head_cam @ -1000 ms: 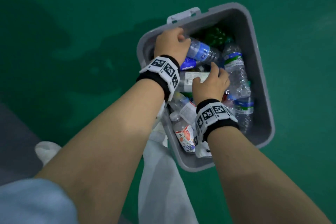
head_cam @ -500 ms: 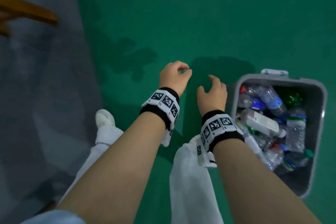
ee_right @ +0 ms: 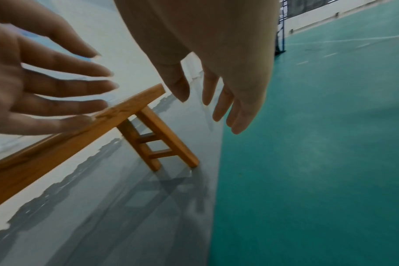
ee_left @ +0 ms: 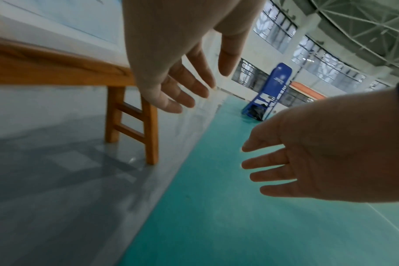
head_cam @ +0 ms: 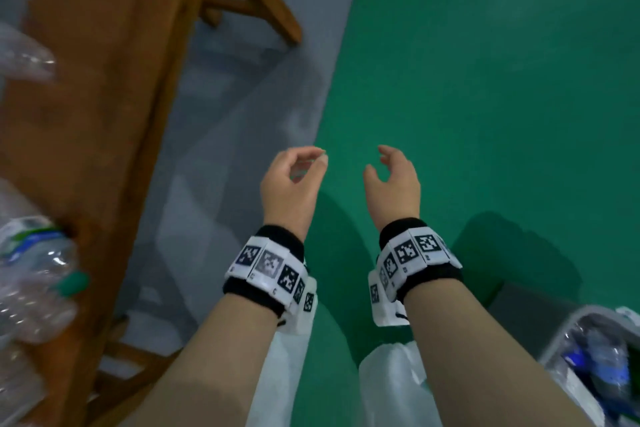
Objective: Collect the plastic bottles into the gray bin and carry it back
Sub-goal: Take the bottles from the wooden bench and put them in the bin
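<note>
Green floor meets grey, where a wooden surface (head_cam: 104, 114) runs near to far at left. Bottles (head_cam: 34, 274) lie on it, left of the empty, relaxed left hand (head_cam: 291, 184); the right hand (head_cam: 393, 180), also loose, hangs farther. The bin (head_cam: 568, 340) sits near right.

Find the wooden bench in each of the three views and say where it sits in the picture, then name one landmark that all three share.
Head view: the wooden bench fills the left side, running top to bottom.
Left wrist view: it crosses the left edge at upper left, its legs at centre left.
Right wrist view: it slants up from the lower left edge to the centre.
Shared landmark: the boundary between grey floor and green floor.
</note>
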